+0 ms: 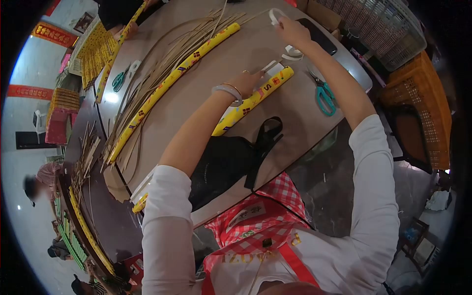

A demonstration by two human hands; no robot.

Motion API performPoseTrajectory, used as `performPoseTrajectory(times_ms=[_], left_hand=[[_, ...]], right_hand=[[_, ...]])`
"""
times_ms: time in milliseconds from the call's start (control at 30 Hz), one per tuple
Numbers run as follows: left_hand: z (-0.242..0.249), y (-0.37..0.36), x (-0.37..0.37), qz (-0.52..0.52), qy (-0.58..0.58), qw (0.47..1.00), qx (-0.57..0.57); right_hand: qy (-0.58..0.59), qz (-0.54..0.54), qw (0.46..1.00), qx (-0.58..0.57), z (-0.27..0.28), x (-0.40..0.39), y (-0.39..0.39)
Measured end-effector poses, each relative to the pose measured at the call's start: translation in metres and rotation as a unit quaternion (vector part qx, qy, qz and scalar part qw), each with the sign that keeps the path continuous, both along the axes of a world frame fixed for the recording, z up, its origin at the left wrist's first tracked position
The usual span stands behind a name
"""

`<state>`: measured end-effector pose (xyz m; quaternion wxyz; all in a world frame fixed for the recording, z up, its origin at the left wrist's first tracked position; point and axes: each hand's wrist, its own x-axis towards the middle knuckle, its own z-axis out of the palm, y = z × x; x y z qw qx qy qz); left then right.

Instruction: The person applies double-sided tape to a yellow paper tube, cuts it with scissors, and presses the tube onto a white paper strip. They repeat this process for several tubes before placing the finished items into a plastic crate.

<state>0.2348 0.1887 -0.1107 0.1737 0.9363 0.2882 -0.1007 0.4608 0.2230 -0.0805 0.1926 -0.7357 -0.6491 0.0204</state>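
Note:
My left hand (pixel 246 82), with bangles at the wrist, is closed at the end of a white strip (pixel 269 67), beside a short yellow patterned roll (pixel 255 102). Farther out, my right hand (pixel 291 30) is closed on a roll of white tape (pixel 276 16). A loose curl of white tape (pixel 293 53) hangs below it. A long yellow patterned roll (pixel 172 77) lies on the table to the left, over thin brown strips (pixel 147 96). Teal-handled scissors (pixel 324 97) rest to the right of the short roll.
A black bag (pixel 221 160) lies at the near table edge (pixel 290 164). A black phone-like object (pixel 319 39) is at the far right. Baskets (pixel 378 29) stand beyond. A co-worker's hand (pixel 129 32) holds another yellow roll (pixel 115 56) at the far left.

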Motion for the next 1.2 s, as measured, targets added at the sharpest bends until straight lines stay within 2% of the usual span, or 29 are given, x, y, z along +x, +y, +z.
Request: performPoseTrajectory(times_ms=[33,100,167,233,300,367,400,467,533,600,667,733,967,1067,1200], left_hand=[[0.002,0.000,0.000,0.007,0.002,1.000,-0.009],[0.007,0.000,0.001,0.016,0.001,1.000,-0.019],[0.015,-0.004,0.000,0.031,-0.006,0.999,-0.040],[-0.002,0.000,-0.002,0.015,-0.045,0.999,-0.015],[-0.005,0.003,-0.001,-0.001,-0.084,0.996,0.010],[0.014,-0.002,0.003,0.043,-0.003,0.998,-0.051],[0.010,-0.001,0.002,0.043,-0.003,0.998,-0.053],[0.003,0.001,-0.001,0.025,-0.035,0.998,-0.036],[0.013,-0.006,0.000,0.038,-0.017,0.999,-0.027],[0.020,-0.014,-0.001,0.049,0.000,0.999,-0.015],[0.022,-0.023,-0.002,0.058,-0.013,0.998,0.033],[0.020,-0.025,-0.003,0.065,-0.022,0.997,0.034],[0.031,-0.035,-0.008,0.056,-0.039,0.996,0.048],[0.005,-0.025,-0.012,0.028,-0.009,0.995,0.092],[0.011,-0.026,-0.014,0.041,-0.024,0.997,0.061]], right_hand=[[-0.003,0.001,1.000,0.000,-0.006,0.000,-0.002],[0.087,0.030,0.992,0.083,-0.013,-0.005,-0.011],[0.095,0.054,0.990,0.092,-0.007,-0.009,-0.022],[0.103,0.078,0.986,0.103,-0.003,-0.019,-0.041],[0.095,0.234,0.967,-0.011,-0.007,-0.028,-0.061],[0.082,0.252,0.964,-0.015,-0.030,-0.029,-0.070],[0.070,0.269,0.961,-0.015,-0.039,-0.030,-0.073],[0.071,0.256,0.964,0.003,-0.049,-0.025,-0.068],[0.072,0.244,0.967,0.023,-0.044,-0.028,-0.066],[0.094,0.205,0.973,-0.039,-0.036,-0.029,-0.067],[0.109,0.194,0.974,-0.034,-0.038,-0.029,-0.069],[0.124,0.183,0.975,-0.032,-0.039,-0.029,-0.071],[0.107,0.173,0.979,-0.005,-0.038,-0.033,-0.072],[0.090,0.183,0.979,-0.006,-0.041,-0.031,-0.065],[0.038,0.194,0.980,0.006,-0.035,-0.038,-0.065]])
